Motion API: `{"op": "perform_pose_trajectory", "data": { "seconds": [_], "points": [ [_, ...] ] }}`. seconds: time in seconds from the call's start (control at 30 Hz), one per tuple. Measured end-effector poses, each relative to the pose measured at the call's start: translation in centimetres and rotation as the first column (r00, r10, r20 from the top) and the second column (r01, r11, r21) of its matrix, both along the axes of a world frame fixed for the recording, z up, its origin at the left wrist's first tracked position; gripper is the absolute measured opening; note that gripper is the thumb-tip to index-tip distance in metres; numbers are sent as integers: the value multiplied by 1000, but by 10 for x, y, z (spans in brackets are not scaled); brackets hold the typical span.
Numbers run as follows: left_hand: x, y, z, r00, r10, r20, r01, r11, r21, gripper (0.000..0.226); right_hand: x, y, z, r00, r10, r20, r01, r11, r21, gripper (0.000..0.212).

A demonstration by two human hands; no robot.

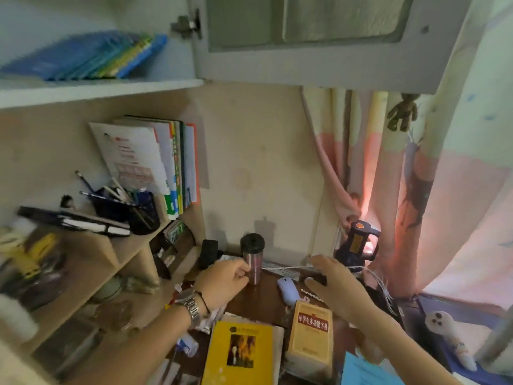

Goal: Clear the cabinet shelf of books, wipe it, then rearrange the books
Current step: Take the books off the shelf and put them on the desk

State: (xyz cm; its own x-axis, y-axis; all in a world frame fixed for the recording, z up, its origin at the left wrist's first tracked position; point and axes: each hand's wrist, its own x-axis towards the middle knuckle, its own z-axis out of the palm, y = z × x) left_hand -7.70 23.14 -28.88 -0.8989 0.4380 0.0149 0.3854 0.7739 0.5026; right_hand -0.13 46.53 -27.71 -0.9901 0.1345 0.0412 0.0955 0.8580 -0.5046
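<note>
Your left hand [226, 282] grips the tumbler [253, 258]; keep it upright, shift it to the counter's [261, 301] back edge; right hand [337, 287] hovers spread, empty.

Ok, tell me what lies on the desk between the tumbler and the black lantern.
In the head view, a white cord runs across the dark desk from the tumbler toward the lantern, passing under the right hand.

Blue books [91, 55] leaning left on the upper cabinet shelf [97, 90], yellow book [238, 354] and tan dictionary [312, 337] flat on the desk
</note>
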Motion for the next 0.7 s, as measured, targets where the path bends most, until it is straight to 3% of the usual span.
{"op": "perform_pose_trajectory", "data": {
  "seconds": [0.17, 0.47, 0.7],
  "points": [
    [-17, -65, 72, 985, 84, -151, -88, 996, -20, 22, -50, -46, 66, 977, 191, -98, -187, 981, 54, 38],
    [-26, -141, 199, 903, 177, -391, -222, 972, -74, 24, -106, -126, 186, 870, 382, -312, -380, 922, 71, 39],
    [-31, -161, 284, 821, 243, -517, -264, 964, 34, 21, -134, -170, 256, 769, 444, -459, -462, 883, 80, 38]
  ]
}}
